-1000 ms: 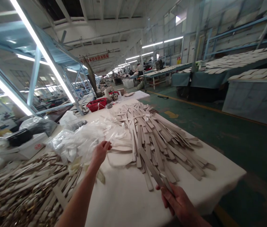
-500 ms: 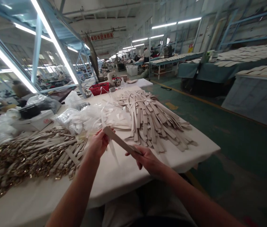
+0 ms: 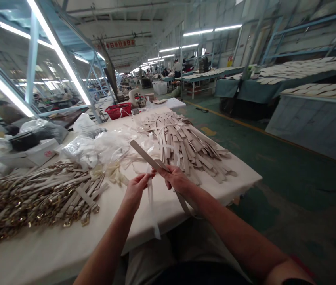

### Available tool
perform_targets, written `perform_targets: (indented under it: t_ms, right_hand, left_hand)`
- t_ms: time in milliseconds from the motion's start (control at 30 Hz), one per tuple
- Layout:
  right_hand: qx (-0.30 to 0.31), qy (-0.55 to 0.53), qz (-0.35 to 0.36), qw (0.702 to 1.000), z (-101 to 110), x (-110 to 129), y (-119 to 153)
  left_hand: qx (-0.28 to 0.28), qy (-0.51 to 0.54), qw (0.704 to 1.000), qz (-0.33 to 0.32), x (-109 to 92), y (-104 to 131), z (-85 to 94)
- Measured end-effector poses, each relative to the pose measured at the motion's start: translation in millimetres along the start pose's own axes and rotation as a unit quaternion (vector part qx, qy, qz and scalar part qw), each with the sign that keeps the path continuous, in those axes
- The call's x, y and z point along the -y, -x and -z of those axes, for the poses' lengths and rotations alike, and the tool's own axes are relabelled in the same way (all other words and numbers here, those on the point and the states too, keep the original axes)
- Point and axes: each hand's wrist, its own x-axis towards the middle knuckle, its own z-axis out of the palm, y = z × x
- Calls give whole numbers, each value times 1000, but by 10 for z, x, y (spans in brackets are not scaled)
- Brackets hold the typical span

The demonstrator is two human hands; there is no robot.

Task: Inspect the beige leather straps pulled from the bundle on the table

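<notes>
My right hand (image 3: 177,179) is closed on a flat beige strap (image 3: 144,153), which points up and left from my fingers; a further length hangs below the hand toward the table's front edge. Beside it, my left hand (image 3: 136,188) pinches a thin translucent white strip (image 3: 151,202) that dangles over the table. Just beyond my hands lies a fanned bundle of beige straps (image 3: 182,142). To the left is a big heap of straps with gold-coloured metal buckles (image 3: 37,198).
Clear plastic bags (image 3: 87,144) and a white box (image 3: 41,152) lie at the left of the table (image 3: 230,196). Farther back are a red basket (image 3: 119,111) and a tape roll. Blue frame posts rise at the left. A distant person (image 3: 176,67) stands between tables.
My left hand has left the strap's far end and come down beside my right hand, now pinching the white strip. The view has shifted slightly to the right.
</notes>
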Motion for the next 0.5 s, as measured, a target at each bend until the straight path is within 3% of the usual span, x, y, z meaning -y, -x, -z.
perform_targets:
  t_ms: [133,233,500]
  right_hand:
    - [10,14,2,1000,-25,42,-108]
    - [-16,34,2,999,-62,59,-218]
    - [-46,34,-8,998,-58,20,-412]
  left_hand:
    - [32,-20,999,9,51,75,-94]
    - [35,-8,999,9,74,132,-136]
    - [68,-22,997,35,173,360,-67]
